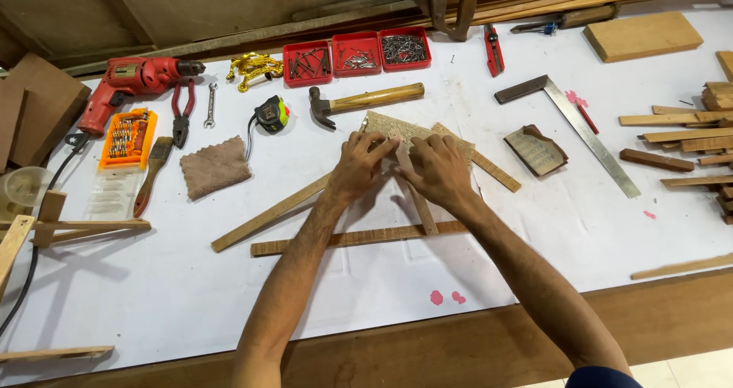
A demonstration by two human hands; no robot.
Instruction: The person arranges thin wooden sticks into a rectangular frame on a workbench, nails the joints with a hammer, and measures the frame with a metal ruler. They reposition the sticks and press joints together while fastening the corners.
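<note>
Where four wooden strips (336, 239) cross — two hands, left hand (359, 167) and right hand (439, 170), fingers flat, grasping nothing.

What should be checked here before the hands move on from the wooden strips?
1. Left hand flat on the triangular board: ok.
2. Right hand pressing the upright strip: ok.
3. Upright strip meets the bottom strip: ok, they touch.
4. Long diagonal strip joined under the board: cannot tell, hidden by the hand.
5. Hammer lying beside the board: ok.
6. Red nail trays stocked: ok.
</note>
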